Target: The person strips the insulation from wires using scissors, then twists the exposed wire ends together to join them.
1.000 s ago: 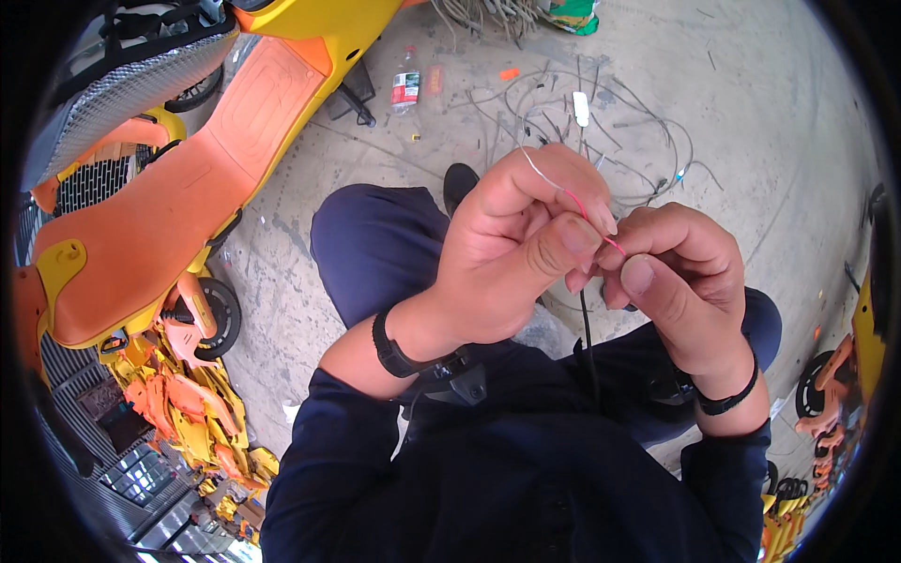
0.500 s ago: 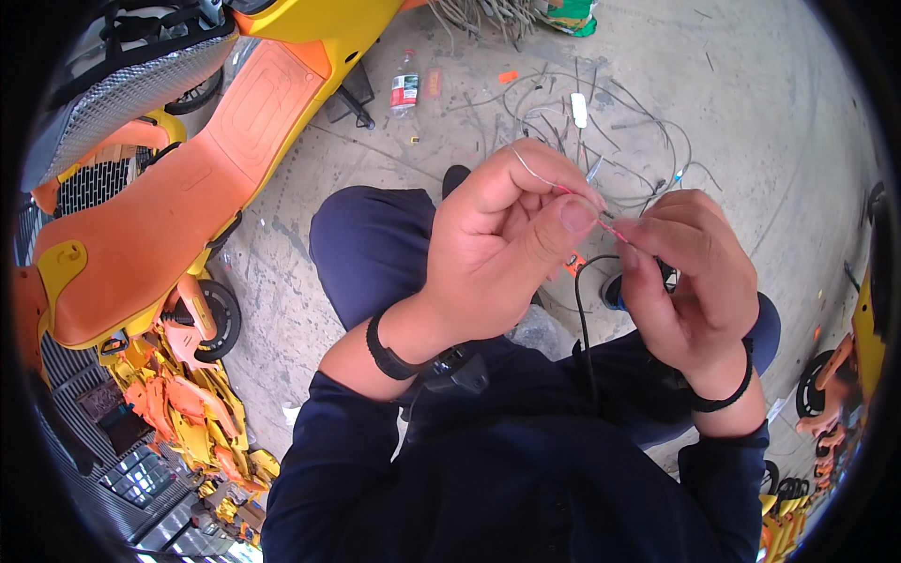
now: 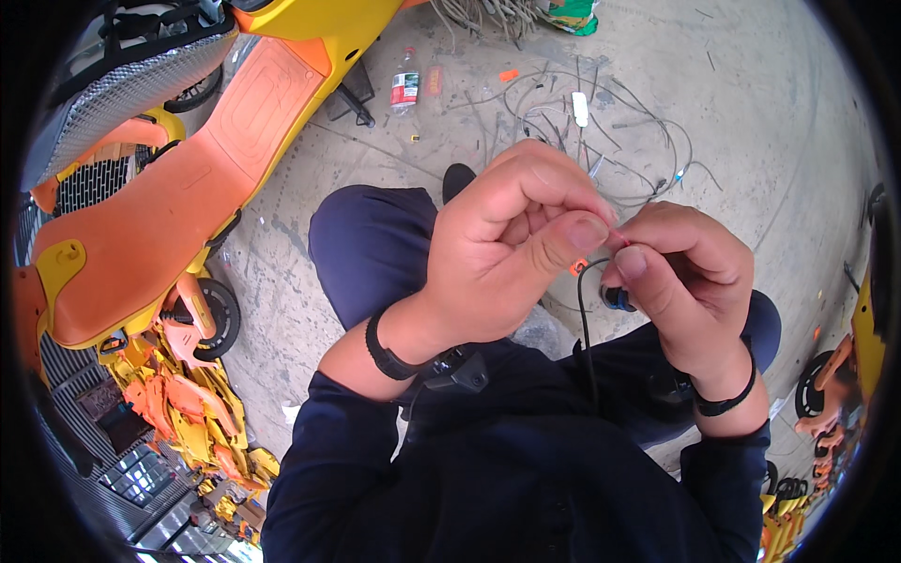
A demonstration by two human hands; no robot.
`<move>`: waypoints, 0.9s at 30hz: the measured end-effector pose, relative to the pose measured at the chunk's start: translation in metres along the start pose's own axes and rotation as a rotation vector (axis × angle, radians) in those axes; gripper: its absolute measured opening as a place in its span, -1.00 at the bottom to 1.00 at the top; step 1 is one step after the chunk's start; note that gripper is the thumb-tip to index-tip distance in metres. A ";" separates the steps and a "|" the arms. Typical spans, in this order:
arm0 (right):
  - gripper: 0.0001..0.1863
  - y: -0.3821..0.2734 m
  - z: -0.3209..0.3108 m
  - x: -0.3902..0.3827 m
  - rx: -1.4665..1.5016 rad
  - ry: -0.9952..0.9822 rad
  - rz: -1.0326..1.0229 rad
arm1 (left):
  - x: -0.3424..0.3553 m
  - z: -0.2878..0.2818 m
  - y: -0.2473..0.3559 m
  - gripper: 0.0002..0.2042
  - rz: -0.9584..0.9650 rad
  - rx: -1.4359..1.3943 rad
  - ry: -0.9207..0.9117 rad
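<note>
In front of my lap, both hands meet at their fingertips over a thin red wire (image 3: pixel 620 241), of which only a short bit shows. My left hand (image 3: pixel 521 249) pinches at it with thumb and forefinger. My right hand (image 3: pixel 690 281) grips it close beside, thumb and forefinger pressed together and the other fingers curled. Most of the wire is hidden behind the fingers. A black cable (image 3: pixel 585 319) curves from below the right hand down toward my lap. Behind that cable's upper end is a small orange piece (image 3: pixel 578 266).
An orange and yellow scooter body (image 3: pixel 169 216) stands at the left, with piled yellow and orange parts (image 3: pixel 188 403) nearer me. Loose grey cables (image 3: pixel 671 141), a white piece (image 3: pixel 580 109) and a plastic bottle (image 3: pixel 404 84) lie on the concrete floor.
The right thumb and forefinger have closed in against the left fingertips. The pale and red wire strands visible earlier are now mostly covered.
</note>
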State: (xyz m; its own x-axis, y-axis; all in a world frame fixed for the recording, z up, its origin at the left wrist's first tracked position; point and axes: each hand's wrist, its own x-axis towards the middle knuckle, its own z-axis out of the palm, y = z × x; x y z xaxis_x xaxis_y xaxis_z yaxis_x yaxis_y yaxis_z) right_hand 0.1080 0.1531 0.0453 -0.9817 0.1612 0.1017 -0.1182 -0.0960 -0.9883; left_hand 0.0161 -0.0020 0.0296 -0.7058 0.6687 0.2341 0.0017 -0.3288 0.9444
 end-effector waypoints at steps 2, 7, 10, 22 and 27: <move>-0.88 -0.001 0.001 0.000 -0.091 0.039 -0.027 | 0.001 -0.002 -0.001 -0.87 0.046 0.104 -0.018; -0.85 0.002 0.001 0.002 -0.290 0.091 -0.160 | -0.001 -0.005 0.002 -0.84 0.063 0.282 -0.049; -0.81 0.003 0.000 0.006 -0.447 0.066 -0.320 | -0.001 -0.004 0.000 -0.85 0.072 0.304 -0.027; -0.72 0.008 -0.001 0.009 -0.769 0.126 -0.569 | -0.002 0.000 0.000 -0.81 0.079 0.386 0.002; -0.70 0.009 0.001 0.008 -0.865 0.146 -0.618 | -0.002 0.002 -0.002 -0.85 0.070 0.398 0.033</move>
State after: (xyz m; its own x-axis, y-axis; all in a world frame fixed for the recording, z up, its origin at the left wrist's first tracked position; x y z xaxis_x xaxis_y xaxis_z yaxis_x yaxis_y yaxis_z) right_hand 0.0985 0.1527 0.0371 -0.7539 0.0653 0.6538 -0.3859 0.7614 -0.5210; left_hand 0.0193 -0.0017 0.0277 -0.7163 0.6301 0.2999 0.3202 -0.0850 0.9435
